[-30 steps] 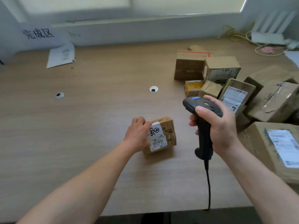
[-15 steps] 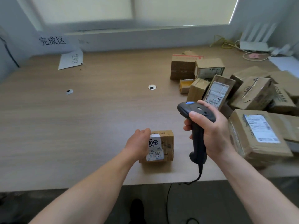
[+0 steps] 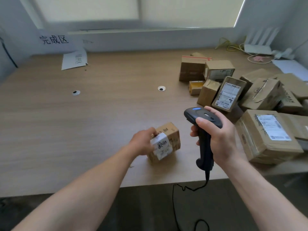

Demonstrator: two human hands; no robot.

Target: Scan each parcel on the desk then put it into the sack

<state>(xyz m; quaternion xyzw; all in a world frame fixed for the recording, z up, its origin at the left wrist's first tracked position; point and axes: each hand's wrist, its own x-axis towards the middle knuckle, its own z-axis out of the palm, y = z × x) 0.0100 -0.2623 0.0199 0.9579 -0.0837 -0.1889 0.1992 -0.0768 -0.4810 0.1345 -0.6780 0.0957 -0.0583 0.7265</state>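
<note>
1. While tilted on the worktop (image 3: 83, 124) near its front edge, small parcel (image 3: 171, 134): gripped by left hand (image 3: 143, 144).
2. Scanner (image 3: 202, 117): right hand (image 3: 221, 139) clasped round handle; best aimed squarely at the label (image 3: 161, 146).

The person's left hand (image 3: 141, 145) and right hand (image 3: 220, 140) are bare, and both forearms (image 3: 93, 185) are uncovered as far back as one can see.
</note>
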